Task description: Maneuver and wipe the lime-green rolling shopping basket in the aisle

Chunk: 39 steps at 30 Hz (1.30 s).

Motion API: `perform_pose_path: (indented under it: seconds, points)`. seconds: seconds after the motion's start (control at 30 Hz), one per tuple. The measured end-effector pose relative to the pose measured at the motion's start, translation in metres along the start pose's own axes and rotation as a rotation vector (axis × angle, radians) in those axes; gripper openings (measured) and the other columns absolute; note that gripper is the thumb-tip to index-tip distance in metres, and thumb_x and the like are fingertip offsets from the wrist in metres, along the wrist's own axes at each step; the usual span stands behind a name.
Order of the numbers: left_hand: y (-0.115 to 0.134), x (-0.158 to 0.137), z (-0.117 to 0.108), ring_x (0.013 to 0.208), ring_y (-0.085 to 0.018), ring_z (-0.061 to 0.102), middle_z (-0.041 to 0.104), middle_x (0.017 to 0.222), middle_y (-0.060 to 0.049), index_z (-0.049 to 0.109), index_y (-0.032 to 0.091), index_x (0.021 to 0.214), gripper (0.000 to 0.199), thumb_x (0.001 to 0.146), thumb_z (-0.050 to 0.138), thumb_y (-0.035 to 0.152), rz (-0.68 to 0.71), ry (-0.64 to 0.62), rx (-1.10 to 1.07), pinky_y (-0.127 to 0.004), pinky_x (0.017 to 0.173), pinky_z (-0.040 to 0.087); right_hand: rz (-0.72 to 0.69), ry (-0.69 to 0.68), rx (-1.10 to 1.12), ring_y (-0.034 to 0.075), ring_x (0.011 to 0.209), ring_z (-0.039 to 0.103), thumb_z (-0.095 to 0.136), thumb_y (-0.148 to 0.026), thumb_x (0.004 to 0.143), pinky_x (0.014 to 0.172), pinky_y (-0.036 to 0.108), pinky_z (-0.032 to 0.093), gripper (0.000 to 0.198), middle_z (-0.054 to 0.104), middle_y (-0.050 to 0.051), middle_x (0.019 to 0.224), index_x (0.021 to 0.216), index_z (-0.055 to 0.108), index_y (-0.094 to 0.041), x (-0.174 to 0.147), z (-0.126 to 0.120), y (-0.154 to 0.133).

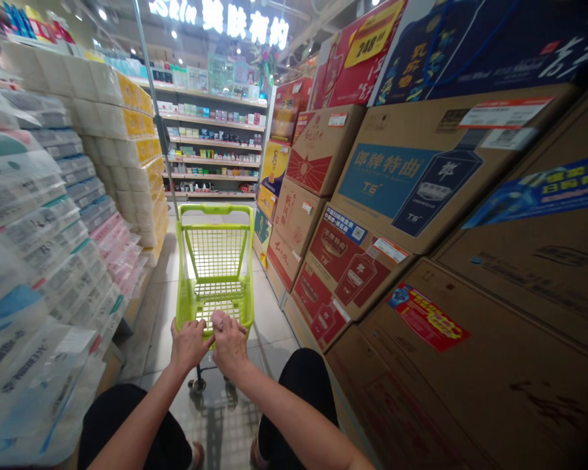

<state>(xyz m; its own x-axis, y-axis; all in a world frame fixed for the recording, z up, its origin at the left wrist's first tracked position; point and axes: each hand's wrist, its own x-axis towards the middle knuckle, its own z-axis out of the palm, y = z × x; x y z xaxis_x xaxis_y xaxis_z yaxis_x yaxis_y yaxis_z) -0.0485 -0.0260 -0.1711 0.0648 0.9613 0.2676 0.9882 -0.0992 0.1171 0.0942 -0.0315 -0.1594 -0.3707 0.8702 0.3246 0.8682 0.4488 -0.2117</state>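
- Packs [53,254]: leaning pile at far left, plastic-wrapped. Risk: slide if clipped, caused by a leftward swing. Lower edge juts toward the aisle.
- Rolls [132,124]: tall stack farther on; its edge also bounds the aisle.
- Pole [157,111]: rises high at the cart's left side. Risk: catching on overhead or side stock if the cart veers.
- Left hand [189,343]: fingers curled over the near bar, gripping.
- Cart [219,284]: green, upright, mid-aisle, just ahead of the knees. Risk: skewing under uneven push. Open floor ahead runs toward the shelves [215,134].
- Pink item [218,318]: at the bar, partly covered; identity unclear. Risk: dropping if the fingers loosen.
- Right hand [230,349]: fingers closed about the pink item; cannot tell whether they also grip the bar.
- Boxes [387,183]: high wall, well stacked. Risk: scraped corner from rightward drift; a narrow floor strip separates them from the cart.
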Motion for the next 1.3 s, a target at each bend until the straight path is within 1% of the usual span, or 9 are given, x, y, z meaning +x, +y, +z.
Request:
perform_pose_path:
  seconds: [0.1,0.2,0.33,0.57,0.77,0.93,1.03,1.17,1.3]
  points:
    - [-0.010,-0.002,0.005,0.117,-0.030,0.055,0.069,0.110,-0.010,0.065,0.023,0.094,0.039,0.090,0.041,0.053,0.040,0.004,-0.037,-0.062,0.110,0.020,-0.046,0.007,-0.028,0.023,0.100,0.047,0.055,-0.018,0.081,0.079,0.033,0.045,0.043,0.052,0.010,0.117,0.123,0.055,-0.023,-0.005,-0.009,0.017]
    - [-0.014,-0.005,0.013,0.143,-0.036,0.025,0.053,0.138,-0.013,0.066,0.022,0.088,0.041,0.085,0.049,0.059,0.044,0.113,-0.035,-0.062,0.113,0.018,0.009,0.005,-0.089,0.022,0.097,0.048,0.051,-0.016,0.084,0.075,0.030,0.045,0.043,0.053,0.009,0.114,0.125,0.055,-0.026,-0.014,-0.017,0.040]
    - [-0.004,-0.009,0.023,0.146,-0.046,-0.003,0.034,0.153,-0.016,0.068,0.018,0.095,0.049,0.079,0.056,0.062,0.000,0.256,-0.051,-0.067,0.111,0.019,0.111,0.019,-0.117,0.022,0.098,0.049,0.049,-0.017,0.086,0.073,0.029,0.044,0.042,0.052,0.010,0.118,0.126,0.055,-0.026,-0.017,-0.018,0.051]
    - [-0.010,-0.006,0.031,0.144,-0.044,0.017,0.042,0.146,-0.023,0.051,0.010,0.134,0.072,0.077,0.059,0.053,0.120,0.228,0.020,-0.059,0.112,0.027,0.047,0.004,-0.075,0.024,0.096,0.051,0.060,-0.025,0.080,0.078,0.037,0.046,0.031,0.054,0.012,0.116,0.110,0.061,-0.017,0.008,0.001,0.009]
    - [-0.030,-0.006,0.033,0.143,-0.042,0.024,0.047,0.142,-0.025,0.048,0.005,0.136,0.065,0.079,0.056,0.036,0.147,0.188,0.103,-0.055,0.114,0.025,-0.069,-0.009,-0.020,0.024,0.095,0.051,0.057,-0.025,0.081,0.073,0.036,0.044,0.034,0.055,0.010,0.112,0.115,0.060,-0.020,0.020,0.010,-0.021]
    - [-0.037,-0.006,0.028,0.142,-0.042,0.027,0.048,0.142,-0.024,0.053,0.008,0.132,0.073,0.080,0.053,0.058,0.150,0.165,0.106,-0.054,0.113,0.028,-0.145,0.031,-0.035,0.023,0.099,0.049,0.055,-0.024,0.084,0.081,0.034,0.042,0.045,0.053,0.009,0.118,0.129,0.053,-0.026,-0.003,-0.003,0.006]
    - [-0.034,-0.007,0.025,0.141,-0.041,0.029,0.048,0.141,-0.023,0.053,0.009,0.132,0.074,0.080,0.052,0.062,0.138,0.161,0.101,-0.053,0.114,0.026,-0.067,0.035,-0.068,0.022,0.096,0.049,0.054,-0.022,0.086,0.077,0.030,0.041,0.043,0.054,0.008,0.114,0.128,0.055,-0.029,-0.015,-0.013,0.032]
    - [-0.021,-0.007,0.025,0.141,-0.043,0.026,0.049,0.141,-0.023,0.053,0.012,0.133,0.074,0.080,0.052,0.062,0.119,0.182,0.062,-0.060,0.115,0.017,0.113,0.054,-0.079,0.019,0.091,0.051,0.049,-0.020,0.089,0.071,0.026,0.040,0.031,0.054,0.006,0.105,0.114,0.064,-0.031,-0.015,-0.021,0.051]
    - [-0.007,-0.007,0.027,0.143,-0.045,0.020,0.046,0.143,-0.025,0.046,0.007,0.138,0.081,0.078,0.054,0.060,0.099,0.221,0.004,-0.064,0.114,0.014,0.157,0.053,-0.073,0.019,0.091,0.052,0.053,-0.018,0.085,0.069,0.028,0.042,0.020,0.055,0.008,0.108,0.099,0.066,-0.022,-0.001,-0.014,0.036]
